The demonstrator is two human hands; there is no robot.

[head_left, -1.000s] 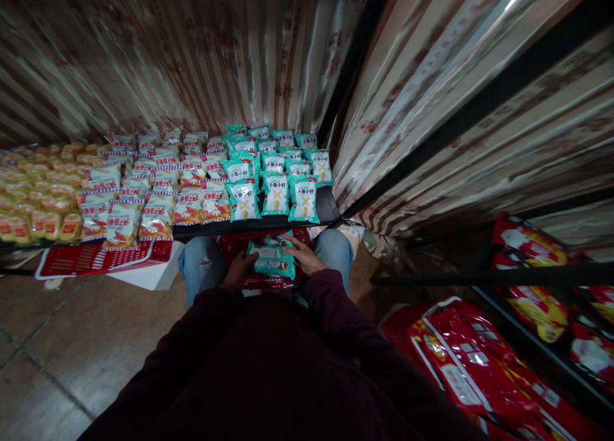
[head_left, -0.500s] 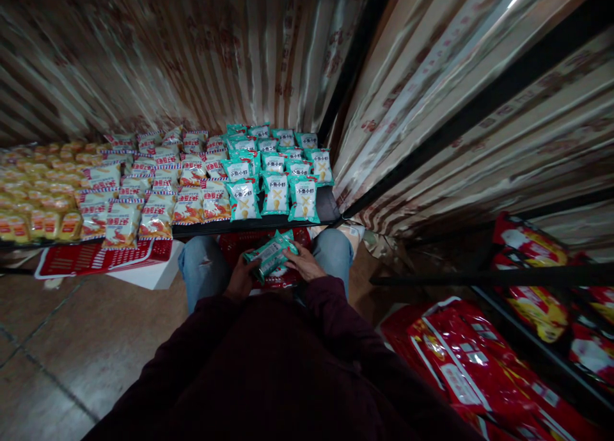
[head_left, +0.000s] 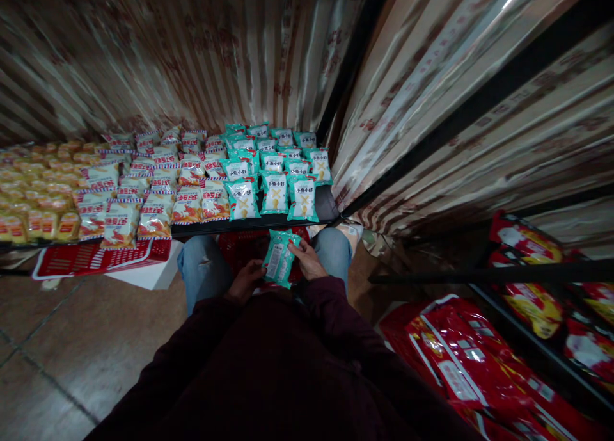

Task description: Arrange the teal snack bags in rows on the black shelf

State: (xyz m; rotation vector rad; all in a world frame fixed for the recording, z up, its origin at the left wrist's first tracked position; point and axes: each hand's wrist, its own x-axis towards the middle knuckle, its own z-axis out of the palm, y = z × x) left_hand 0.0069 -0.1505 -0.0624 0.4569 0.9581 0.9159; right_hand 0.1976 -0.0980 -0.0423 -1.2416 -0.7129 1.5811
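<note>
Between my knees, a teal snack bag [head_left: 279, 259] is held nearly upright with its printed back panel facing me. My right hand [head_left: 308, 260] grips its right edge, thumb on the front. My left hand [head_left: 248, 280] has its fingertips closed at the bag's lower left edge. Below it is a red plastic basket [head_left: 235, 248], partly covered by the bag and my hands. Just beyond, matching teal-and-white snack bags [head_left: 275, 193] stand in rows on a dark shelf [head_left: 329, 204].
Left along the shelf are white-and-red snack bags [head_left: 156, 214] and yellow packs [head_left: 36, 185]. A second red basket [head_left: 96, 258] sits under the shelf by a white box [head_left: 158, 271]. Black rack bars [head_left: 480, 276] and large red bags [head_left: 470, 358] are at right; a striped curtain [head_left: 192, 57] hangs behind.
The teal bag has turned from a slanted, sideways pose to nearly upright, its back panel now plainly toward me. My left hand has shifted slightly, and the view has barely moved.
</note>
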